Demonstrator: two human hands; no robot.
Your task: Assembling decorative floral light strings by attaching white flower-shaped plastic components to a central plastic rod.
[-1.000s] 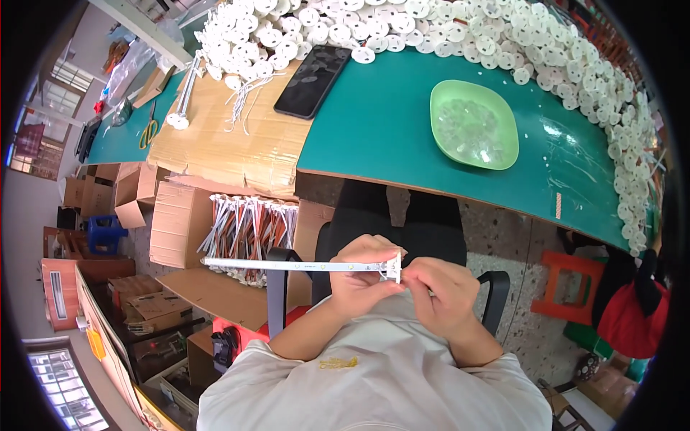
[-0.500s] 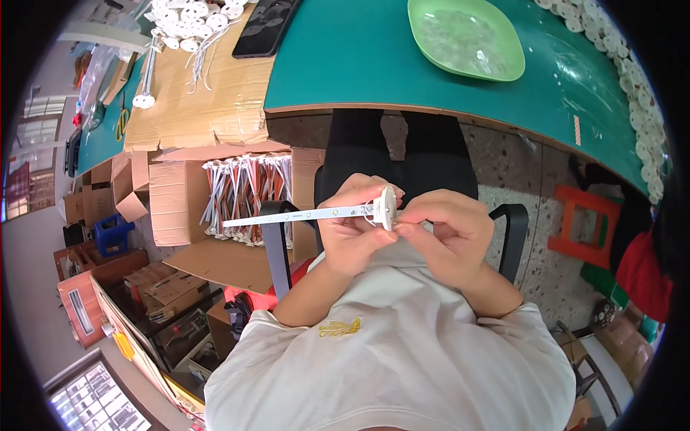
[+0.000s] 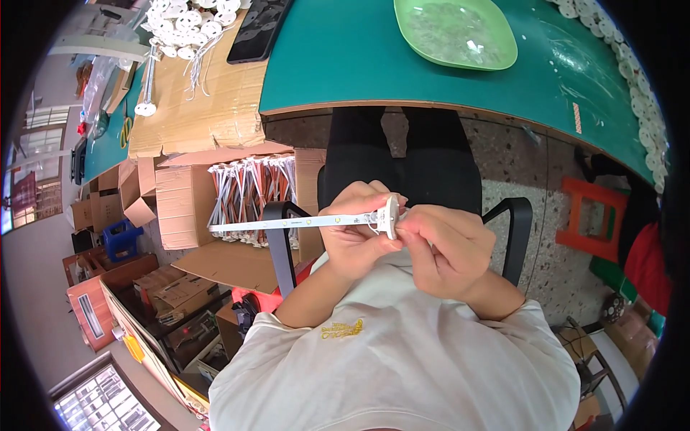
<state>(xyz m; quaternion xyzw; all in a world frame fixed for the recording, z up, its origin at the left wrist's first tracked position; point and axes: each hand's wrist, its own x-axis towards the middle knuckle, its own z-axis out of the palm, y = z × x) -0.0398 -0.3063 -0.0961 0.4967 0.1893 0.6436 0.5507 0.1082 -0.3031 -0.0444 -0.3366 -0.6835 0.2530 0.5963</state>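
Observation:
My left hand (image 3: 357,233) is closed round a white LED strip (image 3: 277,223), near the strip's right end. The strip is long and narrow, with small yellowish LEDs along it, and its free end points left. A white round end cap (image 3: 392,215) sits at the right end, turned edge-on, with a thin white wire looping beside it. My right hand (image 3: 451,248) is pinched against the cap's outer face; whatever lies between thumb and forefinger is hidden. Both hands are in front of my shirt, above my lap.
A green bowl (image 3: 460,60) of small clear pieces stands on the green table (image 3: 330,79). White discs (image 3: 183,29) and a black phone (image 3: 257,32) lie at the far left. Below them, an open carton (image 3: 185,208) holds many strips. Chair armrests (image 3: 519,241) flank me; an orange stool (image 3: 591,219) stands right.
The strip has levelled out, and its cap has shifted slightly down and right with both hands. The pinch at the cap continues. The surroundings have shifted a little as the view moved.

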